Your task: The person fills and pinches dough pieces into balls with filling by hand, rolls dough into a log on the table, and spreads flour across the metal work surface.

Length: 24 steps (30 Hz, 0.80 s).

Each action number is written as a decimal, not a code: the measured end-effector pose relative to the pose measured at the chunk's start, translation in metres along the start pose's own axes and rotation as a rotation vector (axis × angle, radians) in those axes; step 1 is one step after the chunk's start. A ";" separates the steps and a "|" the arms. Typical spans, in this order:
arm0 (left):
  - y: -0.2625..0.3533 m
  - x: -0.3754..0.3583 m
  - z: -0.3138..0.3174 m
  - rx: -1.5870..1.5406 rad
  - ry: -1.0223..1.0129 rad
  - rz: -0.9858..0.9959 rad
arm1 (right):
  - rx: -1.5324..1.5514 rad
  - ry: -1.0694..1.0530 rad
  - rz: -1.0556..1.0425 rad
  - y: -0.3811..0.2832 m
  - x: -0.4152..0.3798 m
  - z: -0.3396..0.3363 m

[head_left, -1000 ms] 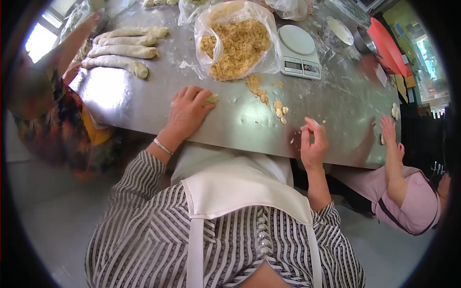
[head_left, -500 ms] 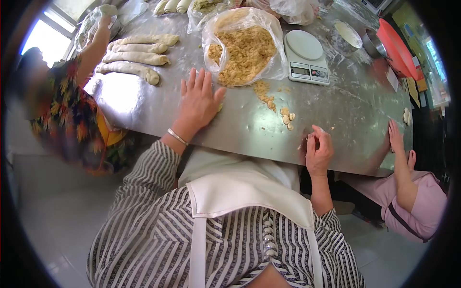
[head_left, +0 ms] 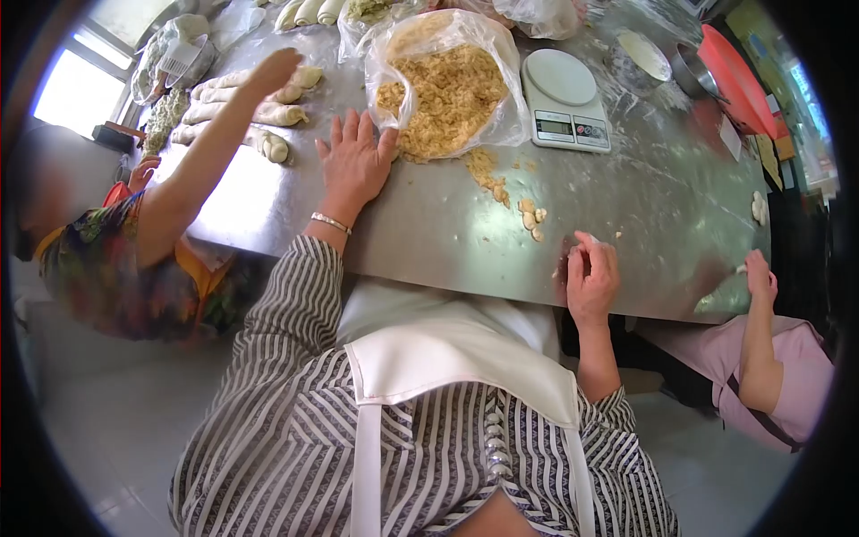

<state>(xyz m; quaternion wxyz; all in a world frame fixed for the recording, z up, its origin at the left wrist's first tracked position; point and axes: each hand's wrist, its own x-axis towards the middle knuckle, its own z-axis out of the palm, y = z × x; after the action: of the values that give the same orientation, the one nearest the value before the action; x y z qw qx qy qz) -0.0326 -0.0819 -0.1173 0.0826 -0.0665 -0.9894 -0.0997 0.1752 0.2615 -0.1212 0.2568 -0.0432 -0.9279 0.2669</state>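
My left hand (head_left: 355, 163) lies on the steel table with its fingers spread, thumb beside an open plastic bag (head_left: 513, 107) of crumbly golden filling (head_left: 447, 94). Whether anything is beneath the palm is hidden. Long dough rolls (head_left: 279, 115) lie up and left of that hand. My right hand (head_left: 592, 279) rests near the table's front edge, fingers curled in toward the thumb; anything inside them is hidden. A few small pale dough bits (head_left: 531, 217) and a trail of crumbs (head_left: 484, 172) sit between my hands.
A white kitchen scale (head_left: 570, 100) stands right of the bag. Beyond it are a bowl of flour (head_left: 646, 58) and a red basin (head_left: 735, 80). A co-worker's arm (head_left: 201, 166) reaches over the dough rolls at left. Another person's hand (head_left: 761, 276) is at the right edge.
My left hand has slid slightly left and up, toward the bag. The left co-worker's arm has swung rightward over the dough rolls. The right co-worker's hand has moved. My right hand stays nearly still.
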 end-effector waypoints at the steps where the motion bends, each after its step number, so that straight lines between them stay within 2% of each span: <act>1: -0.003 0.000 0.003 0.020 -0.002 0.031 | 0.003 0.005 0.003 -0.002 0.000 0.000; 6: -0.001 -0.064 -0.027 -0.009 0.080 0.347 | -0.001 0.015 -0.007 0.000 0.000 0.001; 9: 0.000 -0.094 -0.042 -0.131 0.025 0.399 | -0.025 0.002 -0.021 0.001 0.002 -0.001; 14: -0.001 -0.088 -0.037 -0.321 0.138 0.332 | 0.006 -0.018 0.019 -0.004 0.005 -0.008; 15: 0.005 -0.080 -0.034 -0.375 0.162 0.316 | 0.104 -0.027 0.108 -0.005 0.005 -0.010; 18: 0.026 -0.064 -0.050 -0.446 0.212 0.401 | 0.186 0.008 0.180 -0.005 0.018 -0.017; 22: 0.026 -0.045 -0.046 -0.308 0.099 0.516 | 0.177 0.074 0.182 0.009 0.058 -0.028; 24: 0.018 -0.043 -0.042 -0.352 0.046 0.505 | 0.109 0.113 0.142 0.024 0.090 -0.036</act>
<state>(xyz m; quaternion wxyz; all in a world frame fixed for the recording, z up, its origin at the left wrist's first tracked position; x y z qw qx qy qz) 0.0179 -0.0783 -0.0814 0.1146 -0.3212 -0.9070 -0.2471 0.1134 0.3181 -0.0666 0.2911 -0.1097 -0.8906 0.3319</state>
